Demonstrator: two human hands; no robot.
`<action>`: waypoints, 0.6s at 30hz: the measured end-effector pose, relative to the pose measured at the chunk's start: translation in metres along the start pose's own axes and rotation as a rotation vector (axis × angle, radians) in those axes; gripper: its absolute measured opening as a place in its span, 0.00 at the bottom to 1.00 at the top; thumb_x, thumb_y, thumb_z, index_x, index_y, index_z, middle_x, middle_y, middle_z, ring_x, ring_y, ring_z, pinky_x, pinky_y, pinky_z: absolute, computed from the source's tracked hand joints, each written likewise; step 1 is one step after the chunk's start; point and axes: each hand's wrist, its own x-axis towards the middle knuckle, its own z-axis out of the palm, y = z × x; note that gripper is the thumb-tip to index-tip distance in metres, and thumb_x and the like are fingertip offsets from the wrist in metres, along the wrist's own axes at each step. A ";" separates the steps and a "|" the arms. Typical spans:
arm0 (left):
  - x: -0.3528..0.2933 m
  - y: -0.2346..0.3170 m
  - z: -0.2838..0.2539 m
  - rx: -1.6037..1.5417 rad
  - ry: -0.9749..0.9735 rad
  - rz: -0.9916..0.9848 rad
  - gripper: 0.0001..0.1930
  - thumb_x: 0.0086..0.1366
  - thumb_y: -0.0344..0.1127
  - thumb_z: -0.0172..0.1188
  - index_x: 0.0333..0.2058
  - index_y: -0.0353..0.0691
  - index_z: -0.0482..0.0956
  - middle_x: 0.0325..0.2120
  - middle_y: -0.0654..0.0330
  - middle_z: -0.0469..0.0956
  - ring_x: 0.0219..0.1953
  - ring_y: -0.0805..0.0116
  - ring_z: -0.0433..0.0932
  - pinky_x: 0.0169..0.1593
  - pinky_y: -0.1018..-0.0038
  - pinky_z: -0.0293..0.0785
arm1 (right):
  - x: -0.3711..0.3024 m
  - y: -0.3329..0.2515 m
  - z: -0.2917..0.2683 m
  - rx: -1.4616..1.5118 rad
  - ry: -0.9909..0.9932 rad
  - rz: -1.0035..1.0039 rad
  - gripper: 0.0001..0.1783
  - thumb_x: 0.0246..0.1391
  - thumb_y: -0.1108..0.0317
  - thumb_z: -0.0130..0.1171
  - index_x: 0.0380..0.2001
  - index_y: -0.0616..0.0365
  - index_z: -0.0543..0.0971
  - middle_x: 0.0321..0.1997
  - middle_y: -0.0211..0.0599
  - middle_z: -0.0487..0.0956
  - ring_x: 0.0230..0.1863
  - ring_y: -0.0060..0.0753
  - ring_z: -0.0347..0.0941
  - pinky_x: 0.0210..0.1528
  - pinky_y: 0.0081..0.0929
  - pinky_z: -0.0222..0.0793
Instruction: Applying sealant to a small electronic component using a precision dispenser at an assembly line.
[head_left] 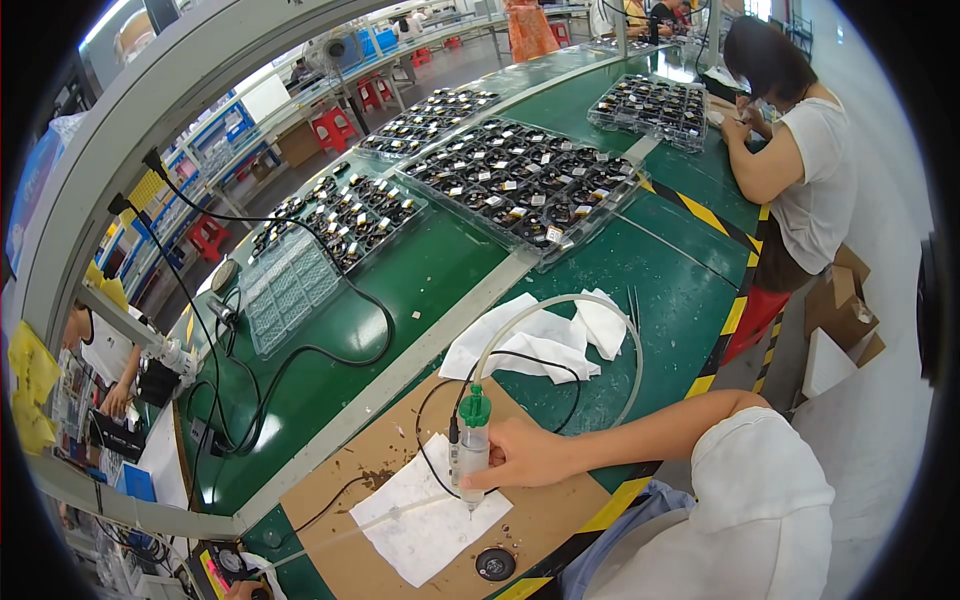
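My right hand (528, 455) is closed round a clear dispensing syringe (474, 450) with a green cap, held upright. Its tip points down at the edge of a white paper sheet (415, 535). A pale hose (560, 298) loops from the cap, and a thin black cable runs beside the barrel. Near the front edge lies a round black part (495, 564), on the brown cardboard (335, 500). At the bottom left, my left hand (245, 591) shows only in part, beside a dark control box (218, 565); its fingers are mostly cut off.
Crumpled white wipes (520, 340) and tweezers (634, 308) lie beyond the cardboard. Clear trays (520, 185) full of small black parts stand farther back, near an empty clear tray (290, 290). Black cables (385, 335) cross the green table. A co-worker (815, 150) sits at the right.
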 end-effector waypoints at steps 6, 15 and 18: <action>-0.002 -0.004 0.004 0.017 0.045 0.032 0.16 0.42 0.19 0.53 0.32 0.38 0.81 0.47 0.40 0.71 0.53 0.44 0.67 0.58 0.62 0.61 | 0.000 0.002 0.000 -0.014 -0.012 0.015 0.24 0.49 0.53 0.63 0.39 0.64 0.74 0.31 0.42 0.78 0.30 0.32 0.74 0.34 0.27 0.69; 0.000 -0.015 0.014 0.037 0.113 0.089 0.14 0.42 0.21 0.55 0.31 0.38 0.82 0.45 0.40 0.72 0.51 0.43 0.68 0.58 0.61 0.62 | -0.002 0.001 0.001 -0.016 0.011 -0.017 0.24 0.49 0.53 0.63 0.39 0.64 0.74 0.31 0.42 0.78 0.31 0.32 0.75 0.35 0.27 0.70; 0.002 -0.019 0.017 0.044 0.130 0.105 0.14 0.43 0.21 0.55 0.30 0.38 0.82 0.45 0.39 0.72 0.50 0.43 0.69 0.58 0.61 0.63 | 0.000 0.001 0.000 -0.001 0.002 -0.006 0.24 0.49 0.53 0.63 0.39 0.64 0.73 0.32 0.43 0.78 0.32 0.33 0.75 0.36 0.27 0.70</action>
